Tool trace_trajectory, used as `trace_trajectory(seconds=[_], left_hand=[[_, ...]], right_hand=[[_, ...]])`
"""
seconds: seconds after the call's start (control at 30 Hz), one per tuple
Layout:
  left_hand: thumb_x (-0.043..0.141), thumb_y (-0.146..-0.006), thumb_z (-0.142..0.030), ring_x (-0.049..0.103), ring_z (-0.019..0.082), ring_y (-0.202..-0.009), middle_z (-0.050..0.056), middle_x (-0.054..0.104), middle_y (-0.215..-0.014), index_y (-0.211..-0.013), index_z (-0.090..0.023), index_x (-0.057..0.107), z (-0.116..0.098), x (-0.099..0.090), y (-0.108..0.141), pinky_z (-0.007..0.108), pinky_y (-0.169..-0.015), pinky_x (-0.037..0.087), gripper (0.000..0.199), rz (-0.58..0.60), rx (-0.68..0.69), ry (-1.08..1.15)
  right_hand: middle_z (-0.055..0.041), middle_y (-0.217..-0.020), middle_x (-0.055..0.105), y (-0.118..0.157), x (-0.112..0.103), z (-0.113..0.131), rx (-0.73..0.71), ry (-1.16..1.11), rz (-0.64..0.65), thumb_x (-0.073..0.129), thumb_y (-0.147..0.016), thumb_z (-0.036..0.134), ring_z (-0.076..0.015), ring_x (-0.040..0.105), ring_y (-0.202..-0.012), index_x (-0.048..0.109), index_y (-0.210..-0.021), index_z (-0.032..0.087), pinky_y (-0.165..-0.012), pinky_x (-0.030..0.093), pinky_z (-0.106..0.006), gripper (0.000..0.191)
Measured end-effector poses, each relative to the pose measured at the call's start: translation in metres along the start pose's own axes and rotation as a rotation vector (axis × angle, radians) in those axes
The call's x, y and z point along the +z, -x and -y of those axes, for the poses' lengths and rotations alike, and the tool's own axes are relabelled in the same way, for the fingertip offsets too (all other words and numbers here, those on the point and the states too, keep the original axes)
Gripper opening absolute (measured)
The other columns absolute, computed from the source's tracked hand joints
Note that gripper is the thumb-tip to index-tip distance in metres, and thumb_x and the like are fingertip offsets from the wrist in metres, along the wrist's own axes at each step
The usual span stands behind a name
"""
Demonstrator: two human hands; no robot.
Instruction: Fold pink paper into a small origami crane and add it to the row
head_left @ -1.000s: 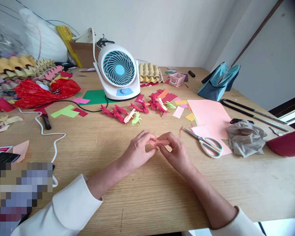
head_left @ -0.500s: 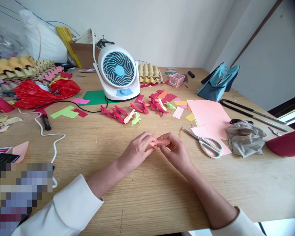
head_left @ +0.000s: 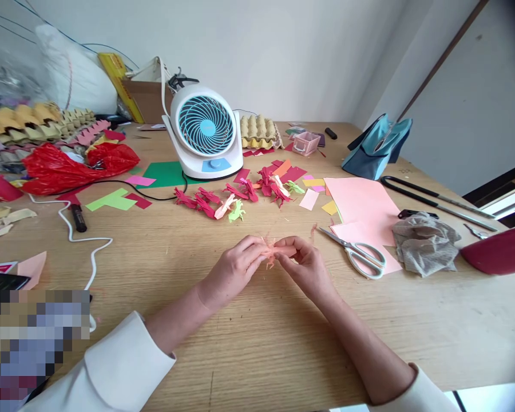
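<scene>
Between my hands is a small folded piece of salmon-pink paper (head_left: 271, 252) with fringed, spiky bits sticking out at its middle. My left hand (head_left: 239, 264) pinches its left end, and my right hand (head_left: 305, 264) grips the rolled right end; the fingers partly cover it. Beyond my hands lies a row of folded paper figures (head_left: 206, 200) in crimson, pale pink and light green. White-handled scissors (head_left: 364, 260) rest to the right of my right hand, partly on pink paper sheets (head_left: 360, 200).
A white and blue fan (head_left: 208, 134) stands at the back. Left are a red plastic bag (head_left: 77, 163), a marker (head_left: 78, 218) and a white cord (head_left: 95, 252). Right are a crumpled grey cloth (head_left: 424, 243), a dark red object (head_left: 495, 249) and a blue bag (head_left: 375, 149).
Fringed paper bits now stick out above and below the pinch, where the paper looked smoother before. Both hands keep their grip in nearly the same place. The view has shifted slightly.
</scene>
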State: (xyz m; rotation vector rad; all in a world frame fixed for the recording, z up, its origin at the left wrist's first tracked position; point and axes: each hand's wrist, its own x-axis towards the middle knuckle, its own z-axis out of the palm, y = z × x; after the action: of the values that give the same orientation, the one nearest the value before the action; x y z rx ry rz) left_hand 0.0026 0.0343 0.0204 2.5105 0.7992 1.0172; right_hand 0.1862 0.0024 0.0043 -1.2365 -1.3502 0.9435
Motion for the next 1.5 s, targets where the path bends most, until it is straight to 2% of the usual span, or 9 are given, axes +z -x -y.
trace_trajectory(seconds=[0.07,0.17,0.27,0.5,0.67,0.97,1.07,1.3,1.5], left_hand=[[0.049,-0.096,-0.012,0.064,0.015,-0.098,0.005,0.062,-0.100,-0.103,-0.019,0.064,-0.001,-0.001,-0.001,0.029,-0.090,0.054,0.018,-0.022,-0.009,-0.003],[0.050,-0.097,-0.013,0.063,0.014,-0.099,0.005,0.062,-0.100,-0.102,-0.019,0.065,-0.003,-0.003,-0.002,0.028,-0.091,0.053,0.017,-0.034,-0.003,-0.007],[0.050,-0.096,-0.012,0.063,0.014,-0.100,0.005,0.064,-0.100,-0.104,-0.020,0.065,-0.003,-0.003,-0.002,0.028,-0.092,0.052,0.018,-0.051,0.007,-0.004],[0.055,-0.093,-0.011,0.066,0.015,-0.095,0.005,0.068,-0.098,-0.097,-0.019,0.066,-0.003,-0.001,-0.002,0.028,-0.087,0.054,0.014,-0.123,-0.020,0.075],[0.059,-0.090,-0.012,0.067,0.015,-0.092,0.005,0.069,-0.094,-0.091,-0.019,0.068,-0.004,-0.002,-0.004,0.027,-0.083,0.055,0.011,-0.173,-0.068,0.122],[0.059,-0.092,-0.015,0.067,0.015,-0.093,0.005,0.071,-0.098,-0.097,-0.021,0.071,-0.002,-0.007,-0.005,0.027,-0.084,0.055,0.014,-0.101,-0.082,0.120],[0.059,-0.092,-0.015,0.067,0.015,-0.093,0.005,0.071,-0.097,-0.098,-0.020,0.071,-0.001,-0.008,-0.005,0.026,-0.083,0.054,0.014,-0.085,-0.073,0.117],[0.059,-0.092,-0.015,0.066,0.015,-0.097,0.005,0.070,-0.102,-0.101,-0.019,0.071,-0.003,-0.011,-0.008,0.025,-0.085,0.054,0.015,-0.105,-0.079,0.120],[0.060,-0.090,-0.012,0.067,0.015,-0.094,0.004,0.072,-0.099,-0.098,-0.019,0.069,-0.004,-0.010,-0.006,0.026,-0.085,0.053,0.014,-0.122,-0.101,0.088]], right_hand=[[-0.0050,-0.084,0.074,0.000,-0.001,-0.002,-0.017,0.008,0.006,0.068,-0.082,0.029,-0.0193,0.069,-0.078,0.065,-0.091,0.019,-0.074,0.054,-0.033,0.014],[-0.0065,-0.092,0.070,-0.001,-0.002,-0.003,-0.121,0.058,0.000,0.066,-0.085,0.029,-0.0201,0.066,-0.088,0.067,-0.091,0.020,-0.080,0.052,-0.034,0.010],[-0.0064,-0.093,0.068,-0.001,-0.003,0.000,-0.190,0.077,-0.003,0.063,-0.088,0.029,-0.0202,0.064,-0.090,0.067,-0.089,0.021,-0.082,0.052,-0.035,0.009],[-0.0048,-0.091,0.070,0.001,-0.001,0.000,-0.121,0.034,-0.005,0.064,-0.087,0.029,-0.0194,0.065,-0.086,0.065,-0.093,0.021,-0.081,0.051,-0.033,0.010],[-0.0043,-0.089,0.067,-0.001,-0.003,-0.004,-0.166,0.056,-0.006,0.066,-0.087,0.029,-0.0189,0.063,-0.085,0.065,-0.091,0.022,-0.079,0.050,-0.032,0.008],[-0.0043,-0.085,0.064,0.001,-0.003,0.002,-0.308,0.172,-0.010,0.065,-0.088,0.027,-0.0196,0.062,-0.083,0.066,-0.084,0.022,-0.077,0.050,-0.034,0.006],[-0.0041,-0.089,0.066,0.002,-0.003,0.003,-0.287,0.180,-0.004,0.066,-0.087,0.025,-0.0195,0.063,-0.084,0.067,-0.090,0.023,-0.077,0.049,-0.033,0.003],[-0.0059,-0.097,0.069,0.000,-0.005,0.001,-0.219,0.095,0.044,0.061,-0.090,0.027,-0.0202,0.065,-0.090,0.069,-0.100,0.022,-0.080,0.051,-0.033,0.013],[-0.0047,-0.090,0.072,0.001,-0.004,0.003,-0.212,0.120,0.010,0.065,-0.087,0.027,-0.0194,0.066,-0.084,0.070,-0.091,0.021,-0.078,0.051,-0.032,0.009]])
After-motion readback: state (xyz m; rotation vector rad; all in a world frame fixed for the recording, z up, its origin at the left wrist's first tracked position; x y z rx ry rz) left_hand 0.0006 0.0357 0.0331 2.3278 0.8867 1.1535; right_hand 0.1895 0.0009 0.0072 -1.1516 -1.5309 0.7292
